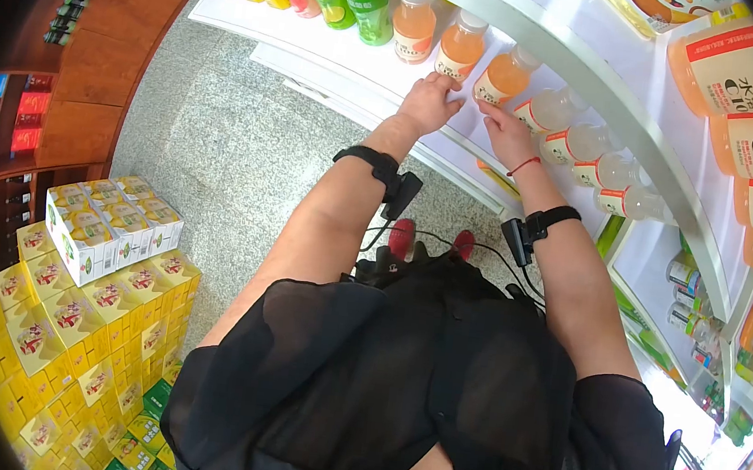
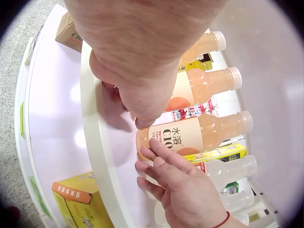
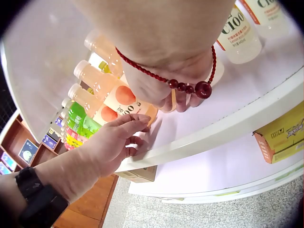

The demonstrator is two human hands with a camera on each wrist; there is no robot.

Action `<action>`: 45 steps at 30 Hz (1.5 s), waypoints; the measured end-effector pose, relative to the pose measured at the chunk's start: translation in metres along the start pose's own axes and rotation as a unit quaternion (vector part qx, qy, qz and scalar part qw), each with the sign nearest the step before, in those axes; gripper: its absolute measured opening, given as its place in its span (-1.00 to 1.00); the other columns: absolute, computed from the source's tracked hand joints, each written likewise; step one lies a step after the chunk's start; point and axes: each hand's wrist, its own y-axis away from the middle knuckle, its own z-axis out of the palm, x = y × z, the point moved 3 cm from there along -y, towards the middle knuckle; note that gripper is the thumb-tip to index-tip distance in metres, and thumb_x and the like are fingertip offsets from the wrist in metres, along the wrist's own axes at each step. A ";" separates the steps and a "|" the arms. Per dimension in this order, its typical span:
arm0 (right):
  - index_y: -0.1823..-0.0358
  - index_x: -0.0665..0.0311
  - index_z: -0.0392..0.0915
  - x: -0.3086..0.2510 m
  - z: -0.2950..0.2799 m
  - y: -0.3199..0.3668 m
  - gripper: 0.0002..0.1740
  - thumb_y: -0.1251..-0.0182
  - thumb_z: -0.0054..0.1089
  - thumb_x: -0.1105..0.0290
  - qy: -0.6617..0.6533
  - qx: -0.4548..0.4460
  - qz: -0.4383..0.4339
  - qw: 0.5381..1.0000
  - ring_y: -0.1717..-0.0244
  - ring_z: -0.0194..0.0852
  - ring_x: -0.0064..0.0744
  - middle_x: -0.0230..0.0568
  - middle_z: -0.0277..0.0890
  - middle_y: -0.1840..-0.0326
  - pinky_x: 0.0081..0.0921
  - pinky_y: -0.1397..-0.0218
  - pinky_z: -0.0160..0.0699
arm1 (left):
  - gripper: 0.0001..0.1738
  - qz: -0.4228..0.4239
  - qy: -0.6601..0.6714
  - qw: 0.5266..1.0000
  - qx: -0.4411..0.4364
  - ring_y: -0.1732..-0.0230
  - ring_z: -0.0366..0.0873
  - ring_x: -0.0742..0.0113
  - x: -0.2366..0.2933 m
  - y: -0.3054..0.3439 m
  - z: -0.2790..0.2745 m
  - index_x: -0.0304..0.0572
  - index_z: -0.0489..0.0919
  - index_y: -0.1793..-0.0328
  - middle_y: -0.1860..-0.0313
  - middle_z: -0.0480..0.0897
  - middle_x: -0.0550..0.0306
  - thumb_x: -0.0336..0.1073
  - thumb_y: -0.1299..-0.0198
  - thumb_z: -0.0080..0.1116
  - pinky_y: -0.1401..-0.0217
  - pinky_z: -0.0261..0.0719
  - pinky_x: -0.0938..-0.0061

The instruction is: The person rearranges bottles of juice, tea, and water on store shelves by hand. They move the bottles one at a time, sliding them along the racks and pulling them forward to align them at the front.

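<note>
In the head view, a row of bottles with orange drink stands on the white shelf. My left hand [image 1: 431,105] is at the base of the middle orange bottle [image 1: 462,44], its fingers loosely bent and not wrapped round it. My right hand [image 1: 508,137] reaches to the lower part of the right-hand orange bottle [image 1: 505,74]. In the left wrist view, the right hand's fingers [image 2: 164,154] lie fairly straight along that bottle's label [image 2: 178,135]. The right wrist view shows the left fingertips [image 3: 142,118] right at a bottle's base; the right fingers are partly hidden behind the wrist.
Clear-drink bottles [image 1: 570,143] continue the row to the right, green bottles [image 1: 367,5] to the left. A curved shelf edge [image 3: 223,128] runs in front, with yellow cartons [image 3: 282,135] on a lower level. Stacked yellow boxes [image 1: 102,316] stand on the floor at left.
</note>
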 end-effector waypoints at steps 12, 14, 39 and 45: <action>-0.18 0.27 0.53 0.009 -0.007 0.027 -0.65 -0.41 0.01 0.43 -0.049 0.029 -0.004 0.998 -0.12 0.55 -0.29 -0.12 0.60 -0.11 -0.45 -0.20 0.47 | -0.74 -0.046 0.001 0.991 0.127 0.08 0.57 -0.07 -0.033 0.010 -0.056 -0.25 0.61 0.12 0.11 0.57 -0.14 -0.26 -0.11 0.18 -0.06 0.55 0.22; -0.18 0.25 0.53 0.017 -0.005 0.030 -0.66 -0.43 0.00 0.43 -0.089 0.056 0.017 0.994 -0.11 0.56 -0.32 -0.13 0.60 -0.11 -0.46 -0.21 0.47 | -0.71 -0.037 -0.008 0.991 0.125 0.04 0.55 -0.08 -0.033 0.006 -0.059 -0.24 0.59 0.08 0.05 0.55 -0.14 -0.26 -0.11 0.18 -0.10 0.52 0.20; -0.17 0.30 0.53 0.041 -0.002 0.039 -0.67 -0.42 0.01 0.44 -0.129 0.086 0.060 0.986 -0.01 0.61 -0.42 -0.17 0.61 -0.10 -0.52 -0.14 0.52 | -0.60 -0.024 -0.042 0.995 0.085 0.02 0.56 0.05 -0.038 0.001 -0.055 -0.19 0.60 0.04 0.01 0.55 -0.05 -0.09 -0.09 0.26 -0.11 0.51 0.29; -0.07 0.23 0.60 0.053 -0.005 0.049 -0.71 -0.39 0.06 0.40 -0.163 0.154 0.066 0.972 0.02 0.63 -0.35 -0.17 0.66 0.02 -0.49 -0.09 0.54 | -0.72 0.006 -0.011 0.996 0.085 0.07 0.56 0.01 -0.036 0.014 -0.045 -0.20 0.63 0.16 0.15 0.59 -0.06 -0.20 -0.07 0.25 -0.06 0.51 0.24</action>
